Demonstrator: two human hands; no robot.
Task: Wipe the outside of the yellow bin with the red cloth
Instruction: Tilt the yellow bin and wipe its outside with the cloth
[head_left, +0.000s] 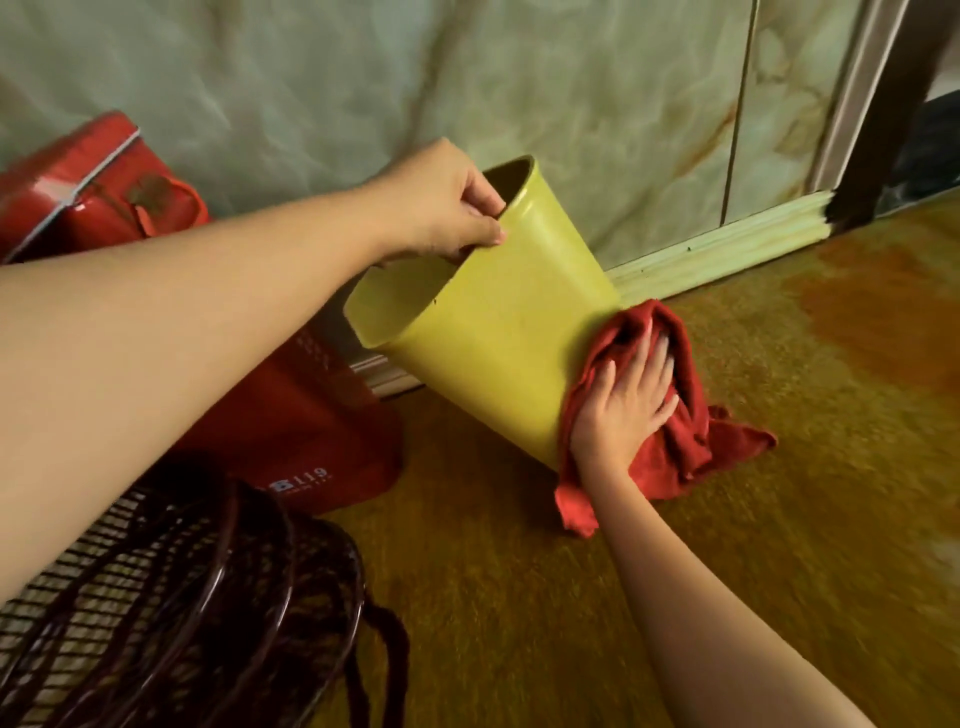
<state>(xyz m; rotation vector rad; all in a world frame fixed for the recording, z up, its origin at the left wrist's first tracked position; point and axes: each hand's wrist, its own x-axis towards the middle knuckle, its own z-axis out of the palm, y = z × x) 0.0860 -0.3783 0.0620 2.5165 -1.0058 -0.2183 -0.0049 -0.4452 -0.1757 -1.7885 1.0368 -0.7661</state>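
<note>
The yellow bin is tilted, its open mouth facing up and left and its base down near the floor. My left hand grips the bin's rim at the top, fingers inside and thumb on the outer wall. My right hand lies flat, fingers spread, pressing the crumpled red cloth against the bin's lower end. The cloth covers the bin's base and trails onto the floor.
A red bag with white print stands just left of the bin, and a red tin box lies behind it. A dark mesh basket fills the lower left. A marble-patterned wall with a skirting board runs behind; yellowish floor extends right.
</note>
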